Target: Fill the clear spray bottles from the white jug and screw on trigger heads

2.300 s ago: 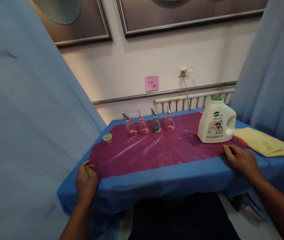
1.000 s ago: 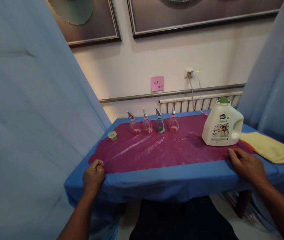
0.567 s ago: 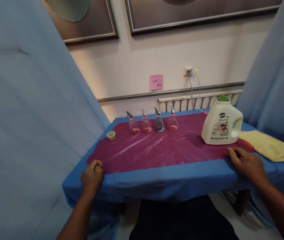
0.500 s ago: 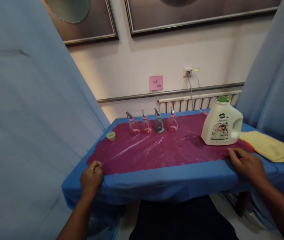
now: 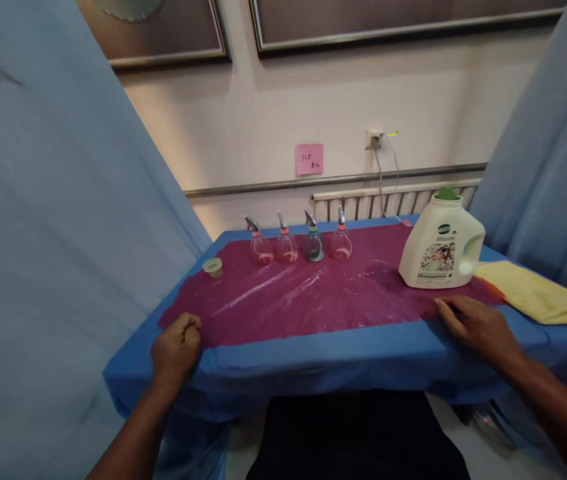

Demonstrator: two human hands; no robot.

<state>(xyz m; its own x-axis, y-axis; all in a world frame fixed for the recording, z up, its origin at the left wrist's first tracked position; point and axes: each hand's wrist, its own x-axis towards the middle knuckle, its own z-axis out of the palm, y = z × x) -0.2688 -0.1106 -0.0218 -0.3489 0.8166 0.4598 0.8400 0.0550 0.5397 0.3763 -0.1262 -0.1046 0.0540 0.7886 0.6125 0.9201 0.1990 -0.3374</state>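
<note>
A magenta plastic sheet (image 5: 313, 297) covers most of a blue-clothed table (image 5: 323, 363). My left hand (image 5: 176, 350) is curled into a loose fist at the sheet's near left corner, knuckles resting on the cloth. My right hand (image 5: 476, 327) lies flat with fingers stretched out on the sheet's near right edge, just in front of a white detergent jug (image 5: 438, 243) with a green cap. Several small spray bottles (image 5: 296, 240) stand in a row at the back of the sheet. A small pale cap (image 5: 212, 267) sits at the left side.
A folded yellow cloth (image 5: 536, 293) lies at the table's right end. Blue curtains (image 5: 38, 233) hang close on both sides. Behind the table are a radiator (image 5: 388, 200), a wall socket with a cable (image 5: 376, 140) and a pink note (image 5: 309, 159).
My left hand went from lying flat on the corner to a curled fist there. My right hand slid a little leftward along the near edge. The camera view shifted slightly.
</note>
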